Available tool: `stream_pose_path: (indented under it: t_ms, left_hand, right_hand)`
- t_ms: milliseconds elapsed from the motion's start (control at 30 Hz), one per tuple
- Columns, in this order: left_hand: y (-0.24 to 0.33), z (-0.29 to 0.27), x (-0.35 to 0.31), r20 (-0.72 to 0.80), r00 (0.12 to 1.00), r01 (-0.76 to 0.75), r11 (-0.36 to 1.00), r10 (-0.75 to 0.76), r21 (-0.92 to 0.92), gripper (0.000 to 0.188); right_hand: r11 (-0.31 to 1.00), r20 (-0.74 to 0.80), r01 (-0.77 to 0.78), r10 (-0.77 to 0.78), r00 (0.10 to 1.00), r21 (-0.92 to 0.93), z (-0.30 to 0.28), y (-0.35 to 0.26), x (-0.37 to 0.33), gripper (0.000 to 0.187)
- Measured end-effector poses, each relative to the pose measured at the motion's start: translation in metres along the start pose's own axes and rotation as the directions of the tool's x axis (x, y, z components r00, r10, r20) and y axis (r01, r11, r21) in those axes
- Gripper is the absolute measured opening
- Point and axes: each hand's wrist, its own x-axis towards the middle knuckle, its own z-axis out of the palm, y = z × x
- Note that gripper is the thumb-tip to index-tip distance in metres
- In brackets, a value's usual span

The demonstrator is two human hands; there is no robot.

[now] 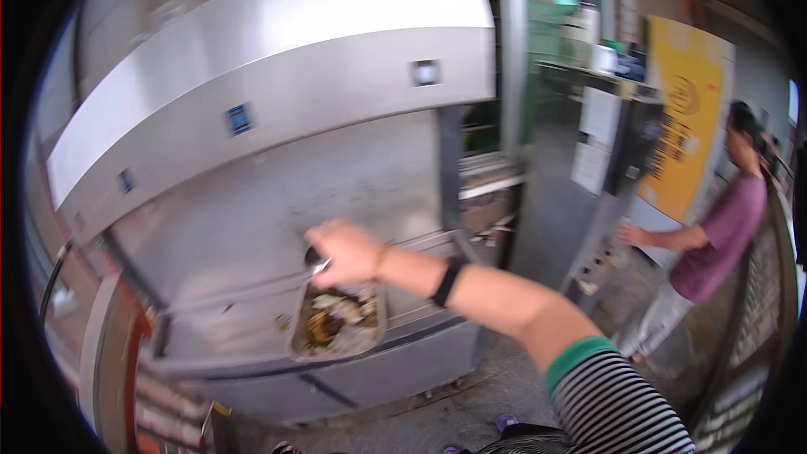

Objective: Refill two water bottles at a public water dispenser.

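Note:
My right hand (pixel 343 250) reaches over the near part of a stainless steel counter, its fingers curled and blurred by motion. Between thumb and fingers shows a small dark and silvery object (pixel 314 261), its kind too smeared to tell. Just below the hand, a rectangular metal tray (pixel 296 343) rests on the counter by its front edge. It contains mixed brown, pale and greenish food pieces (pixel 336 319). A black band circles my right wrist, and the sleeve is striped with a green cuff. My left hand is out of the picture.
A steel hood (pixel 277 42) overhangs the counter (pixel 210 332). To the right stands a tall steel cabinet (pixel 546 193) with papers and knobs, bottles on top. Beyond it are a yellow panel (pixel 681 109) and a person in a purple shirt (pixel 733 231), one hand near the cabinet.

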Motion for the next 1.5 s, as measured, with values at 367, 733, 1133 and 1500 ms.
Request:
stream_pose_path:
  t_ms: [367, 733, 1133, 1500]
  left_hand:
    - [-0.016, 0.036, 0.042, 0.205, 0.978, -0.008, 0.984, -0.030, 0.180, 0.063]
    - [-0.029, 0.145, 0.048, 0.360, 0.927, -0.176, 0.971, 0.107, 0.164, 0.073]
    - [-0.034, 0.263, 0.020, 0.486, 0.829, -0.424, 0.878, 0.277, 0.223, 0.078]
    - [-0.005, 0.324, -0.027, 0.589, 0.680, -0.576, 0.815, 0.437, 0.059, 0.086]
  right_hand:
    - [0.915, -0.076, -0.230, 0.269, 0.960, 0.331, 0.018, 0.035, -0.143, 0.070]
    - [0.346, 0.271, -0.682, 0.730, 0.627, 0.645, -0.018, 0.077, -0.369, 0.072]
    - [-0.103, 0.243, -0.444, 0.931, 0.272, 0.890, -0.070, 0.078, -0.595, 0.054]
    - [-0.279, 0.188, -0.731, 0.960, -0.206, 0.623, -0.021, 0.069, -0.731, 0.046]
